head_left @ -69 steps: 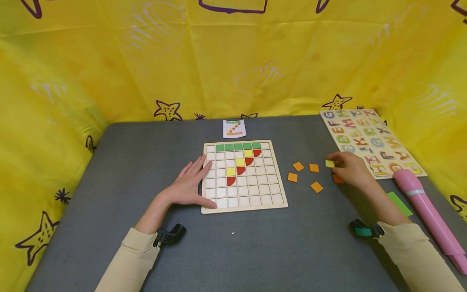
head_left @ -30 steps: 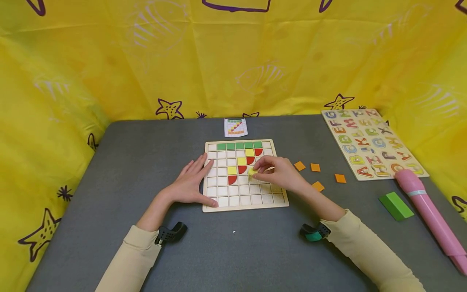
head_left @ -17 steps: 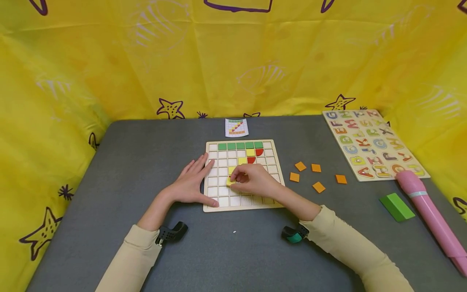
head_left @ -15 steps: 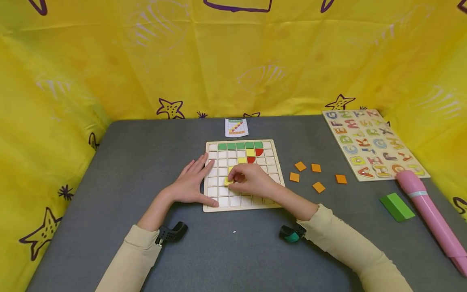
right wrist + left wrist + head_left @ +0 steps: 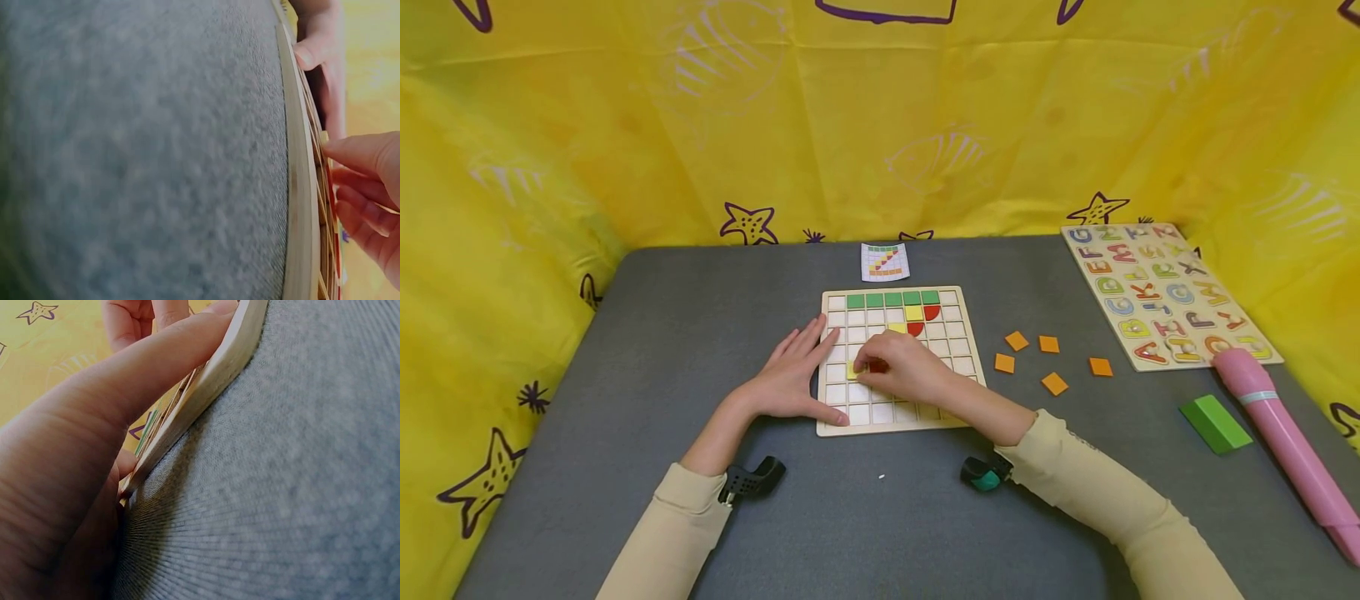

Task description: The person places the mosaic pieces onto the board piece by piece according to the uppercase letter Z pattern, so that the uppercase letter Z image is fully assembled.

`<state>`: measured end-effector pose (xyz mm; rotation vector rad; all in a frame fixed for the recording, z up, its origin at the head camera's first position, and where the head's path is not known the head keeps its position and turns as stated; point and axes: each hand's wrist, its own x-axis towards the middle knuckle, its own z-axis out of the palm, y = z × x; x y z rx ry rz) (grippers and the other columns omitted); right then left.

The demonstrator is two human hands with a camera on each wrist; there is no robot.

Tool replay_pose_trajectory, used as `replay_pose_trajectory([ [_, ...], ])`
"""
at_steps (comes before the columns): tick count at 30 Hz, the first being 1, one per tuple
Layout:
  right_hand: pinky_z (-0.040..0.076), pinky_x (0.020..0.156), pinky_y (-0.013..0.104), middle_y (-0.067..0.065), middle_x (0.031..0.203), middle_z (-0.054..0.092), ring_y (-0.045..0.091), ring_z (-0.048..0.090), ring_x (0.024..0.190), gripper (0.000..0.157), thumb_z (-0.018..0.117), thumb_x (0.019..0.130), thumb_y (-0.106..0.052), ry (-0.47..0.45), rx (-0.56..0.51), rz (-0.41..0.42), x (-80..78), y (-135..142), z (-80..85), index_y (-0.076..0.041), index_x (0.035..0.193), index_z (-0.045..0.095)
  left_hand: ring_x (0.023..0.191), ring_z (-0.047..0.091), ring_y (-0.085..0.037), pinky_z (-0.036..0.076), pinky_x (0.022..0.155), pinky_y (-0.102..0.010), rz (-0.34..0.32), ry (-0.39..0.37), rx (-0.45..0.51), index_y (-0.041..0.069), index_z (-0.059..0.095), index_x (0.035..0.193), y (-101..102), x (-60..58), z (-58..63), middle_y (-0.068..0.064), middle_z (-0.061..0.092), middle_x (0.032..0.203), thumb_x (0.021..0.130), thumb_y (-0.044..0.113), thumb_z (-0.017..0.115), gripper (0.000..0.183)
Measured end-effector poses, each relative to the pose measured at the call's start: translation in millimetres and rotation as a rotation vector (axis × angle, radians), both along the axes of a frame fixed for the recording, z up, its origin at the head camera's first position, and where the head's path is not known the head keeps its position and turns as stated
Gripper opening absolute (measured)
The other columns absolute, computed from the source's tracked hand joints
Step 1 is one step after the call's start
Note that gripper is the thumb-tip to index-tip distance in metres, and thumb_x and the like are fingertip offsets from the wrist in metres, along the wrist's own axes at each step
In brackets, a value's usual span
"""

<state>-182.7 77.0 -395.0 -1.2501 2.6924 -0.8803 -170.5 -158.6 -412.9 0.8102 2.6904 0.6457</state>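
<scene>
A wooden grid board [image 5: 910, 430] lies mid-table, with a row of green square tiles [image 5: 893, 299] near its far edge. Red quarter-round tiles [image 5: 932, 312] and yellow square tiles [image 5: 913, 313] step diagonally down to the left. My left hand [image 5: 788, 379] rests at the board's left edge, fingers spread, thumb on the near corner. My right hand [image 5: 904, 367] pinches a yellow square tile [image 5: 852, 371] at a cell left of the lowest red piece. In the right wrist view the pinched tile [image 5: 324, 139] stands at the board's surface. Part of the diagonal is hidden under my right hand.
Several orange square tiles [image 5: 1004, 363] lie right of the board. A small pattern card [image 5: 885, 262] is behind it. Farther right are an alphabet puzzle board [image 5: 1157, 292], a green block [image 5: 1216, 424] and a pink stick-like object [image 5: 1285, 442]. Yellow cloth surrounds the table.
My right hand has carried the yellow tile from beside the alphabet board leftward onto the grid board, then slightly further left. The left hand has stayed at the board's edge.
</scene>
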Motion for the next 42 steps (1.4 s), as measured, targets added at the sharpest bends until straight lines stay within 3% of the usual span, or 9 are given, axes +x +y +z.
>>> replay_pose_trajectory([
  [11,0.046,0.085,0.03,-0.006,0.09,0.068,0.013,0.057,0.088,0.005,0.071,0.088,-0.011,0.041,0.037,0.003,1.4,7.5,0.3,-0.015,0.091,0.073,0.149,-0.008,-0.024,-0.001,0.116,-0.049,0.003,-0.006,-0.001,0.009,0.008,0.158,1.0,0.2,0.2,-0.01,-0.01,0.163,0.066,0.072,0.074,0.129],
  [15,0.045,0.086,0.03,-0.007,0.091,0.068,0.012,0.058,0.089,0.005,0.072,0.088,-0.012,0.03,-0.015,0.008,2.1,13.0,-1.8,-0.015,0.09,0.074,0.149,-0.007,-0.026,0.0,0.116,-0.052,0.0,0.002,0.004,0.008,0.01,0.157,1.5,0.2,-0.7,-0.013,-0.009,0.163,0.066,0.072,0.074,0.129],
  [22,0.05,0.082,0.032,-0.009,0.093,0.068,0.013,0.061,0.089,0.006,0.073,0.088,-0.013,-0.081,-0.151,-0.049,4.7,31.4,-0.1,-0.014,0.094,0.073,0.149,-0.006,-0.026,-0.001,0.116,-0.051,0.003,0.003,-0.002,0.008,0.011,0.157,3.5,0.6,-0.5,-0.013,-0.008,0.163,0.065,0.072,0.075,0.129],
  [29,0.052,0.078,0.033,-0.009,0.095,0.069,0.014,0.061,0.09,0.008,0.073,0.088,-0.012,-0.103,-0.145,-0.157,8.0,70.1,3.4,-0.014,0.096,0.074,0.149,-0.006,-0.027,0.0,0.116,-0.052,0.01,-0.007,0.0,0.008,0.01,0.157,2.7,1.8,0.8,-0.013,-0.008,0.163,0.066,0.071,0.075,0.129],
  [34,0.051,0.072,0.033,-0.007,0.091,0.069,0.013,0.06,0.081,0.01,0.075,0.086,-0.01,-0.093,-0.141,-0.227,9.6,105.4,4.0,-0.014,0.095,0.074,0.149,-0.006,-0.027,0.0,0.116,-0.052,0.009,-0.002,0.005,0.008,0.01,0.157,1.6,1.8,0.4,-0.013,-0.008,0.163,0.066,0.07,0.075,0.129],
  [42,0.052,0.07,0.039,0.0,0.092,0.068,0.018,0.06,0.081,0.01,0.076,0.083,-0.005,0.043,-0.064,-0.349,7.9,161.4,1.7,-0.011,0.09,0.073,0.149,-0.007,-0.026,-0.001,0.116,-0.05,0.013,-0.009,-0.001,0.008,0.009,0.157,1.6,1.0,0.2,-0.011,-0.009,0.163,0.066,0.071,0.075,0.129],
])
